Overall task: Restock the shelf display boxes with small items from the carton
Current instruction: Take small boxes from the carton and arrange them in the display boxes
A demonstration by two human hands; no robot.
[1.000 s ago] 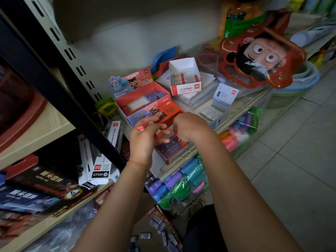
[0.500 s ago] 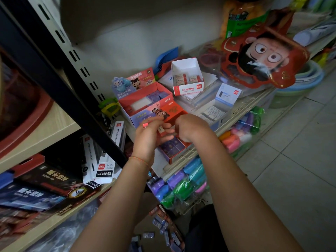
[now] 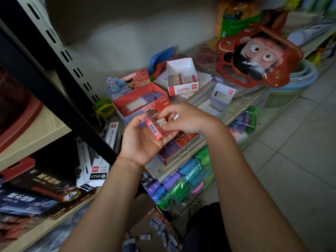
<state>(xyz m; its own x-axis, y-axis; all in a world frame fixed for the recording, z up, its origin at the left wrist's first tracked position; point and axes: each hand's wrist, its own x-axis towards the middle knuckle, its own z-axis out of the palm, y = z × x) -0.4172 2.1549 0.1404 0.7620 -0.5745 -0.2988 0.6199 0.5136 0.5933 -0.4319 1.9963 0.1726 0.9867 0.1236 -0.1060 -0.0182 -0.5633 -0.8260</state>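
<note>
My left hand [image 3: 143, 140] is turned palm up and cradles a small red wrapped eraser [image 3: 154, 129] with a barcode. My right hand [image 3: 187, 119] pinches another small eraser [image 3: 162, 123] beside it, fingers curled. Both hands hover over a red display box [image 3: 174, 148] with rows of small erasers at the shelf's front edge. Behind it stands an open red-and-blue display box [image 3: 140, 102] with cartoon figures. Below, between my arms, the brown carton [image 3: 145, 208] holds several loose small wrapped items [image 3: 160, 228].
A white-and-red display box [image 3: 181, 79] sits further back on the shelf. A red cartoon-face pack [image 3: 258, 51] leans at the right. Bagged coloured items [image 3: 183, 179] hang under the shelf edge. A black shelf upright [image 3: 54, 91] crosses at left, with boxed goods [image 3: 96, 160] beyond it.
My left hand has turned palm up, showing the red eraser's barcode. My right hand has shifted up and left to meet it over the front display box.
</note>
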